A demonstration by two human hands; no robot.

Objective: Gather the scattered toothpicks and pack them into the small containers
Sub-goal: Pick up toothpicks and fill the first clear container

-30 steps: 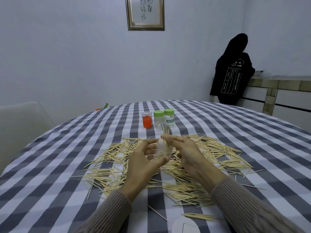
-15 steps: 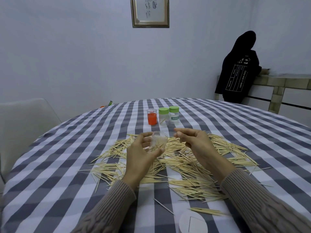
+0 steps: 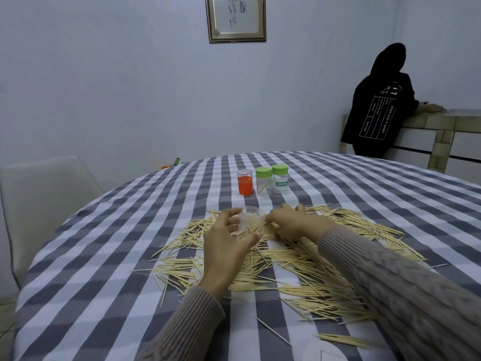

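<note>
A wide heap of pale wooden toothpicks lies scattered over the checked tablecloth. My left hand grips a small clear container with some toothpicks inside, its open mouth up, just above the heap. My right hand is down on the toothpicks right beside the container, fingers curled; whether it pinches any I cannot tell. Behind stand two clear jars with green lids and a clear jar with orange contents.
The round table with grey-and-white checks fills the view. A white lid lies at the near edge. A pale chair stands at the left. A person in black leans on a counter at the back right.
My right hand has let toothpicks into the container and dropped from above it down onto the heap. My left hand has lowered the container a little toward the table.
</note>
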